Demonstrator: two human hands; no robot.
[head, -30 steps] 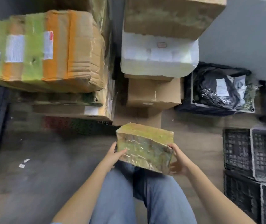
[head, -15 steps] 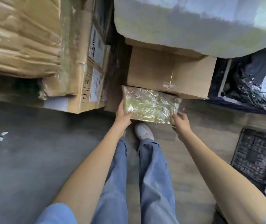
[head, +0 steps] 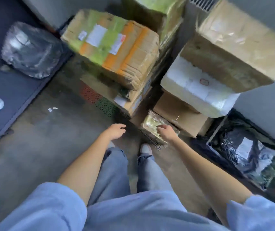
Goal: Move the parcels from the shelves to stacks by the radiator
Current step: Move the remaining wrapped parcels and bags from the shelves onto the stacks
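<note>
1. Head view: the small film-wrapped parcel [head: 151, 126] lies on the floor against the plain brown box [head: 181, 114], below the white foam box [head: 198, 90]. It looks light, stiff-sided and slick; the short ends seem the best hold.
2. The right hand [head: 166, 131] rests on the parcel's near edge, fingers curled; whether it grips cannot be told. The left hand [head: 115, 131] hangs open beside it, touching nothing.
3. Half a second ago both hands gripped the parcel's ends; the left has since let go.
</note>
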